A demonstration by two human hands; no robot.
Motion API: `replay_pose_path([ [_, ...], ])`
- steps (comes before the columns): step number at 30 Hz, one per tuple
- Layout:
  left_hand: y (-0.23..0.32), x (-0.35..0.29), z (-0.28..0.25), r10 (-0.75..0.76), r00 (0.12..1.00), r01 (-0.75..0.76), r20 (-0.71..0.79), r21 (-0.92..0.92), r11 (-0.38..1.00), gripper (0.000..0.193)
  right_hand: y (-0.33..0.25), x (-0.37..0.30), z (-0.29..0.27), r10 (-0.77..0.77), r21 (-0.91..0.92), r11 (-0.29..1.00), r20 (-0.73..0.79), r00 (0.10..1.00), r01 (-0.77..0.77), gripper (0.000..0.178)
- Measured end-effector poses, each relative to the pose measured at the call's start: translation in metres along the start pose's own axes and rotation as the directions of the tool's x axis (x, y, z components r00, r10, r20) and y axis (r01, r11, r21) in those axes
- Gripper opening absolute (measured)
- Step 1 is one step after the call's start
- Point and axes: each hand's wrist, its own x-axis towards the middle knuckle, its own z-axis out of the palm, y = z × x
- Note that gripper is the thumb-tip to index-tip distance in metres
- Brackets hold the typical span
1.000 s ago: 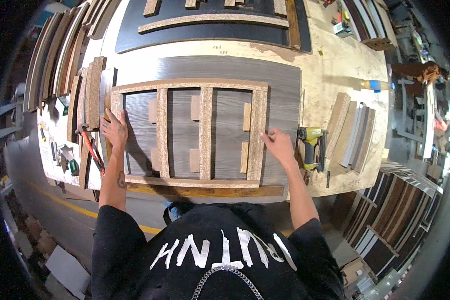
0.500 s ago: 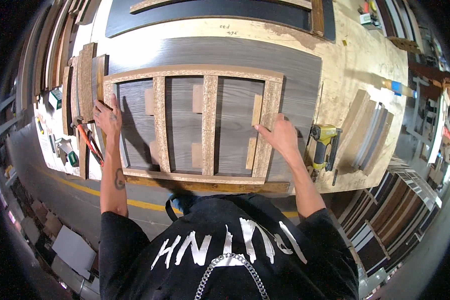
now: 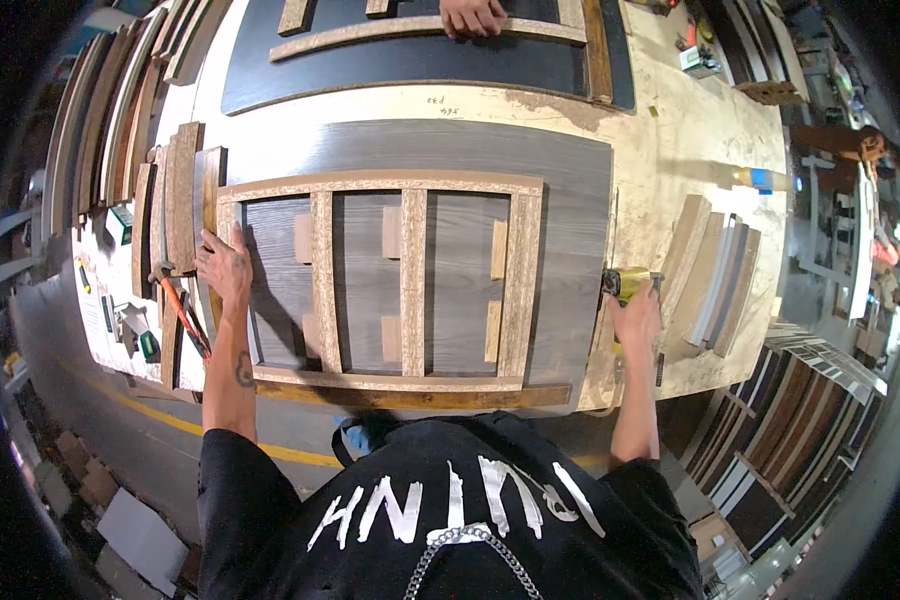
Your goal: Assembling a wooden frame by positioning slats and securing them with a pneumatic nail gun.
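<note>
A wooden frame (image 3: 413,280) with two inner crossbars and small blocks fixed along its bars lies on a grey wood-grain panel (image 3: 574,250). My left hand (image 3: 225,265) is closed over the left rail of this frame, thumb on top and fingers over the outer side. At the panel's right edge, my right hand (image 3: 635,315) is wrapped round a yellow-and-black nail gun (image 3: 632,281), covering most of its handle. An orange-handled hammer (image 3: 175,300) lies just left of my left forearm, beside loose wooden strips (image 3: 182,200).
Across the table, another person's hand (image 3: 473,17) rests on a second frame over a dark panel (image 3: 370,80). Strips (image 3: 715,270) are stacked right of the nail gun. A blue-labelled bottle (image 3: 762,180) and a small box (image 3: 700,62) stand farther right on the pale table (image 3: 660,140).
My right hand has left the frame's right rail and moved right onto the nail gun. My left hand stays on the left rail. The other person's hand has appeared at the far side.
</note>
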Motion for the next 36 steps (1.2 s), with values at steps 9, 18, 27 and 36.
replay_pose_path([
  [9,0.007,0.001,-0.003,-0.032,0.999,0.031,0.042,0.016,0.999,0.082,0.057,0.009,0.007,0.172,0.241,0.944,0.227,0.959,-0.227,0.056],
  [18,-0.012,0.000,0.010,-0.024,1.000,0.024,-0.002,0.076,0.997,0.078,0.000,0.101,-0.238,-0.059,0.449,0.865,0.531,0.845,-0.222,0.042],
  [27,-0.007,-0.002,0.008,0.009,0.999,-0.005,-0.046,0.099,0.995,0.074,-0.138,0.150,-0.134,-0.677,0.308,0.726,0.473,0.563,0.614,0.040],
  [36,-0.001,0.000,0.005,-0.007,0.999,0.009,-0.031,0.065,0.998,0.077,-0.113,0.161,-0.070,-0.668,0.298,0.727,0.514,0.537,0.619,0.044],
])
